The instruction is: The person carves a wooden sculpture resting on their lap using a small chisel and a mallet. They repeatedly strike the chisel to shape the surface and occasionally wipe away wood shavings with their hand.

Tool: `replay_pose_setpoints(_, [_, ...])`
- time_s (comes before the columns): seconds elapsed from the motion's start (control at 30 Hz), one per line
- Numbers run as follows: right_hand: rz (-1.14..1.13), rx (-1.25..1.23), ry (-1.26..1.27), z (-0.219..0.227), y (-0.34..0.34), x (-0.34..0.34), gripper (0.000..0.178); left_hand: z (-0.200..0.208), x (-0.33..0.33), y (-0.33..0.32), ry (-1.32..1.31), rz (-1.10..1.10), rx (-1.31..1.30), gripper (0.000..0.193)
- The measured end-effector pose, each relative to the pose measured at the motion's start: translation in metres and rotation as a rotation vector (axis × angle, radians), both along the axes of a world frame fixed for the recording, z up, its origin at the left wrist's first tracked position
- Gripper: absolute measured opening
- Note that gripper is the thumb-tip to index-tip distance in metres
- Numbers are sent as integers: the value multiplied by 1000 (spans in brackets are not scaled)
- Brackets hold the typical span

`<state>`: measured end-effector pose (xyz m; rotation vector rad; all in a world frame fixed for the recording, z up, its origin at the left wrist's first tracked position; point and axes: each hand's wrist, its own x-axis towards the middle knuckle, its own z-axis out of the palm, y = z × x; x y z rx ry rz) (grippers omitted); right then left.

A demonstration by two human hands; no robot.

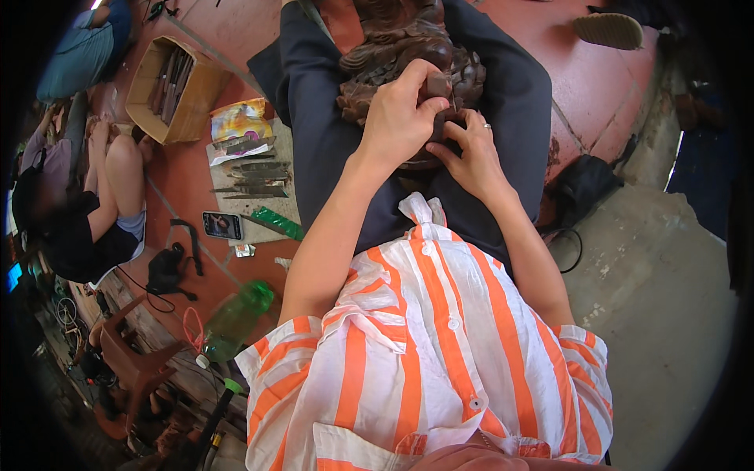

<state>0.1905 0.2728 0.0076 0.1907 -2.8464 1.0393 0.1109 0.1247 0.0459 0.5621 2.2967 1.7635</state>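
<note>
A dark brown wood carving (pixel 393 59) with curling relief stands between my knees, its top cut off by the frame edge. My left hand (pixel 399 114) is closed in a pinch against its near side. A small flat brown piece (pixel 438 84) shows at the fingertips; I cannot make out its material. Lower and to the right, my right hand (pixel 475 149), with a ring on one finger, presses its bent fingers and thumb on the carving's edge. Whether a small thing lies between those fingertips is hidden.
Left of my leg, several chisel-like tools (pixel 255 179) lie on a pale board (pixel 224 206) beside a phone (pixel 222 225). Beyond stands a cardboard box (pixel 196 98) of tools. A green plastic bottle (pixel 239 318) lies nearer. Another person (pixel 114 184) sits at far left.
</note>
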Motion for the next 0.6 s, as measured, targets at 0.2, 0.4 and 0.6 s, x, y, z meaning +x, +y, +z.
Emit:
replay_pose_setpoints(0.2, [34, -54, 6, 0, 2, -5, 20, -3, -3, 0, 15, 22, -5, 22])
replay_pose_setpoints(0.4, [-131, -184, -127, 5, 3, -13, 20, 9, -4, 11, 169, 28, -26, 21])
replay_pose_setpoints(0.6, [38, -36, 42, 4, 7, -11, 21, 1, -2, 5, 70, 22, 4, 22])
